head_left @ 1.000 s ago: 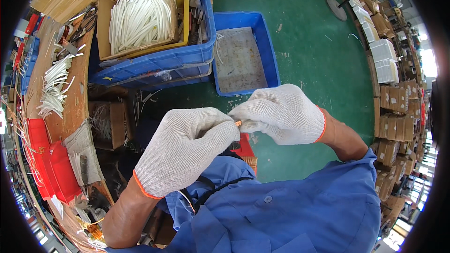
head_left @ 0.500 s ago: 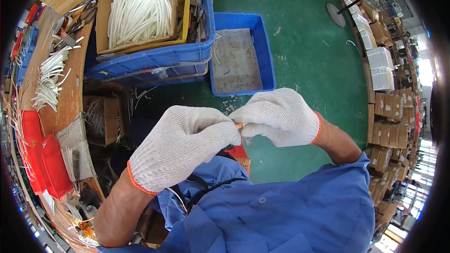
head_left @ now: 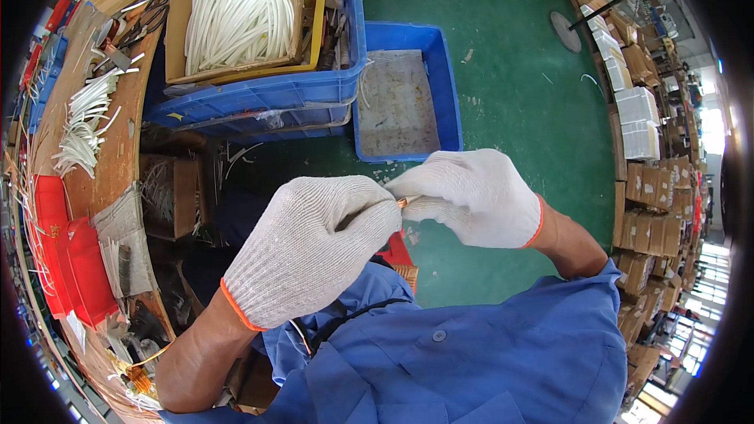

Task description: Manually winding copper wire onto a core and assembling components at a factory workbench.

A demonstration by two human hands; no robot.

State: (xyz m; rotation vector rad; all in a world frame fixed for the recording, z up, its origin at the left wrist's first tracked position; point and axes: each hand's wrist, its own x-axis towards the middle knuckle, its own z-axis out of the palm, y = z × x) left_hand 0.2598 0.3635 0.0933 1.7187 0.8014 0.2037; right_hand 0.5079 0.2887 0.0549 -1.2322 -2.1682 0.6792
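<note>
Both hands wear white knit gloves with orange cuffs and meet in front of my blue shirt. A small copper-coloured piece [head_left: 403, 202], perhaps a bare wire end, shows between the fingertips. My left hand [head_left: 314, 247] is closed, thumb and forefinger pinching this piece; most of it is hidden inside the glove. From the other side my right hand [head_left: 475, 196] reaches its tip, fingers pressed together in a pinch. Whether the right fingers hold anything besides the copper-coloured piece is hidden.
Left, a wooden bench [head_left: 118, 149] bears white tubes [head_left: 85, 122], a red bin [head_left: 75, 259] and scissors [head_left: 149, 16]. Ahead, stacked blue crates [head_left: 259, 98] hold a carton [head_left: 179, 39] of white tubes. A blue tub [head_left: 452, 98] sits on the green floor; cartons [head_left: 656, 188] line the right.
My right hand's fingers have straightened somewhat and shifted slightly around the copper-coloured piece. The left hand has turned a little, still pinching. The view has moved slightly.
</note>
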